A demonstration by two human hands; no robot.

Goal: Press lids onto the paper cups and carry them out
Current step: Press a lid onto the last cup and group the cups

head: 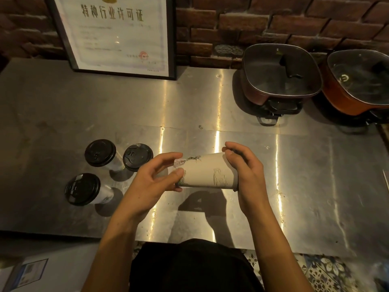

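I hold a white printed paper cup (207,172) sideways above the steel counter (63,114), its base toward the left. My left hand (156,175) grips the base end. My right hand (242,169) wraps the mouth end, where a dark lid edge shows under the palm. Three white cups with black lids stand upright at the left: one at the back left (100,152), one beside it (137,157), and one nearer me (82,189).
A framed certificate (117,34) leans on the brick wall at the back. Two electric pots with glass lids sit at the back right, a dark one (280,74) and an orange one (357,85). A thin stick (386,180) lies at the right edge.
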